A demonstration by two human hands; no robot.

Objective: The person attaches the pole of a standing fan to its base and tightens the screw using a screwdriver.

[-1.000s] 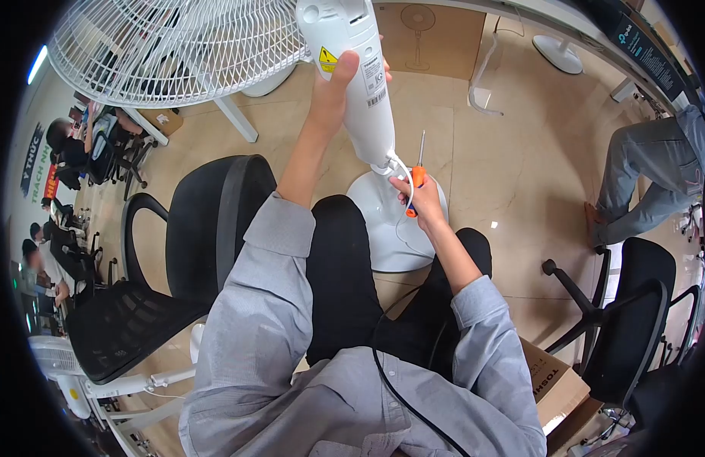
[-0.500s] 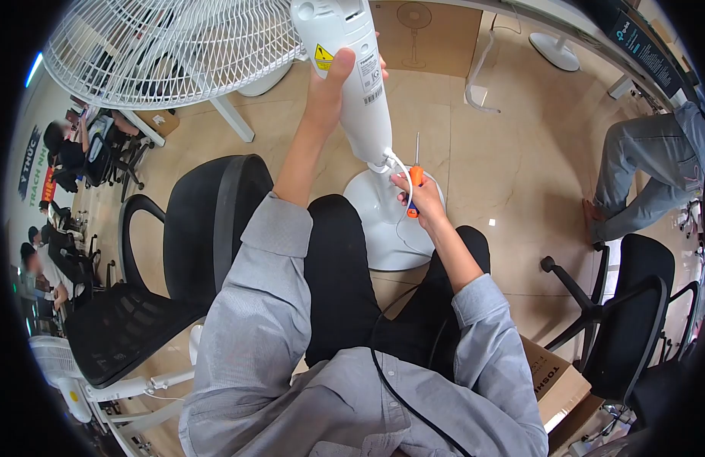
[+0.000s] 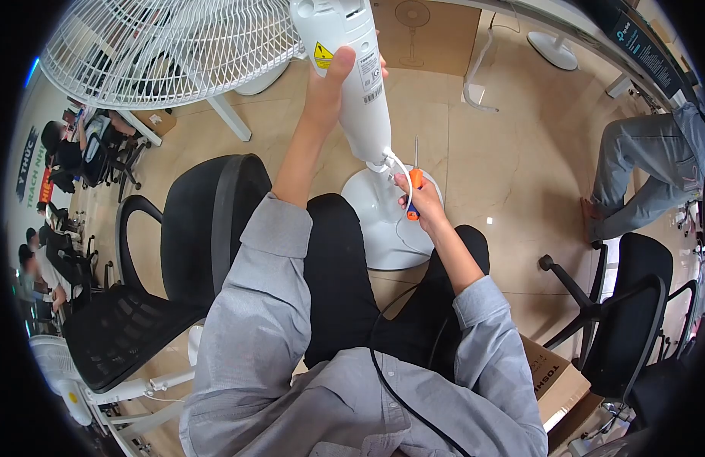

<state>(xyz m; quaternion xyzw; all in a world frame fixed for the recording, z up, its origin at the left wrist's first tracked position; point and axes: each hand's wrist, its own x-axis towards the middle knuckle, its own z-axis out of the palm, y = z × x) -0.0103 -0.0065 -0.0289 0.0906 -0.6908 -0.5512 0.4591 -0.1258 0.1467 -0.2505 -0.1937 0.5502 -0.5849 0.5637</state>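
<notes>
An office is suggested by the wheeled black chair (image 3: 634, 343), the lettered wall sign (image 3: 26, 163) and the seated person (image 3: 66, 154) in the background.

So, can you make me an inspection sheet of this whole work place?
Surface: glossy beige tile floor, round white base standing on it.
Job's things: round white wire fan guard, long white plastic fan body, screwdriver with orange-and-blue handle and thin metal shaft.
Clutter: brown cardboard box at lower right.
Grips: left grip around the body; right grip on the screwdriver.
Cables: curved white cord by the right grip; black cord over the grey shirt.
Surroundings: black office chair at left; person in blue-grey jeans at right.
</notes>
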